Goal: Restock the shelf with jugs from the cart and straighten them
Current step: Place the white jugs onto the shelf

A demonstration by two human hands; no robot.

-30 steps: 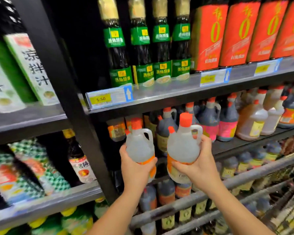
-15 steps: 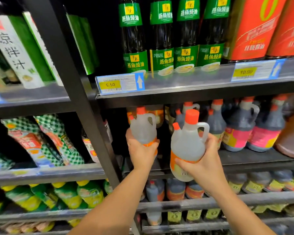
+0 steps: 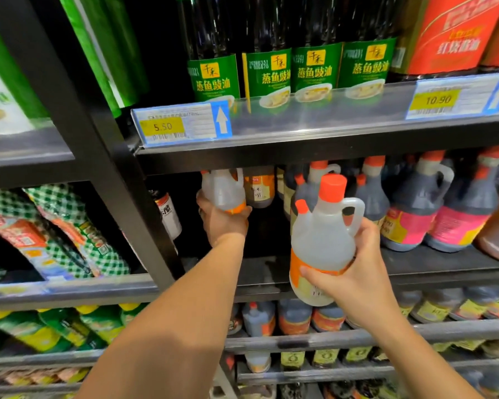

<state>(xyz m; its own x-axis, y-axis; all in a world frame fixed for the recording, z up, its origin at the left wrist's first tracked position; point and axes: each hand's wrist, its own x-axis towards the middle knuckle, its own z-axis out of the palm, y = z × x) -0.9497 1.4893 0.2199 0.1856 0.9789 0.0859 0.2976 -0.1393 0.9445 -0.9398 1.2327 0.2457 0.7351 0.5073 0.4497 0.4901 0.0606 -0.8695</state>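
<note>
I hold two clear jugs with orange caps and orange labels. My left hand (image 3: 224,223) grips the left jug (image 3: 222,188) from below, deep inside the middle shelf bay, its cap hidden under the shelf above. My right hand (image 3: 355,272) grips the right jug (image 3: 323,240) by its lower body, in front of the middle shelf (image 3: 432,266) and still outside it. Dark jugs with orange caps (image 3: 415,214) stand in rows on that shelf to the right.
A black upright post (image 3: 110,168) borders the bay on the left. The shelf above (image 3: 314,125) carries green-labelled dark bottles (image 3: 213,73) and price tags. Checked green pouches (image 3: 58,231) fill the left bay. More jugs (image 3: 294,318) sit on the lower shelf.
The view has come closer to the shelf. My left hand has pushed its jug up and back into the bay. My right hand's jug has stayed in front of the shelf.
</note>
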